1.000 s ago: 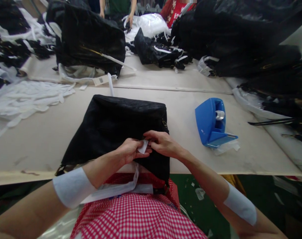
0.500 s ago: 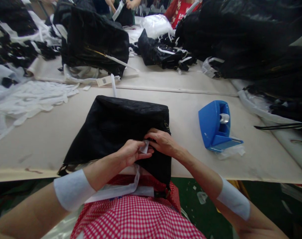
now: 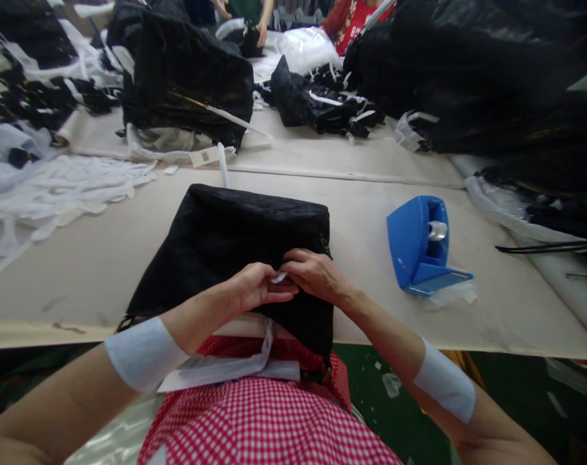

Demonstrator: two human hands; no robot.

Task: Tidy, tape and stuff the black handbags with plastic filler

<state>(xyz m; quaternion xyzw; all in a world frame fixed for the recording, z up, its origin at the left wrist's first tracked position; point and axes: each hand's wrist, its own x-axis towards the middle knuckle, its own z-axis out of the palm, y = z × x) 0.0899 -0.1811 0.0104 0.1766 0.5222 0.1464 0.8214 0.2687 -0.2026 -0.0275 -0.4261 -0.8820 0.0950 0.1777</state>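
Note:
A black bag (image 3: 235,226) lies flat at the table's near edge, a white wrapped strap hanging from it over the checked apron. Above its lower right part, my left hand (image 3: 259,286) pinches a small white piece (image 3: 278,277) between thumb and fingers, palm partly turned up. My right hand (image 3: 312,274) meets it from the right, fingers bent and touching the same white piece. Where the right fingertips close is partly hidden behind the hand.
A blue tape dispenser (image 3: 419,245) stands to the right. White strips (image 3: 55,187) are heaped at the left. Black bags (image 3: 186,77) and larger black piles (image 3: 467,71) fill the far side. Two people are at the back, one in red (image 3: 354,26).
The white piece between my hands now shows smaller and looks folded or crumpled. My left hand has shifted slightly. At the back, a person's hands have moved around a black item.

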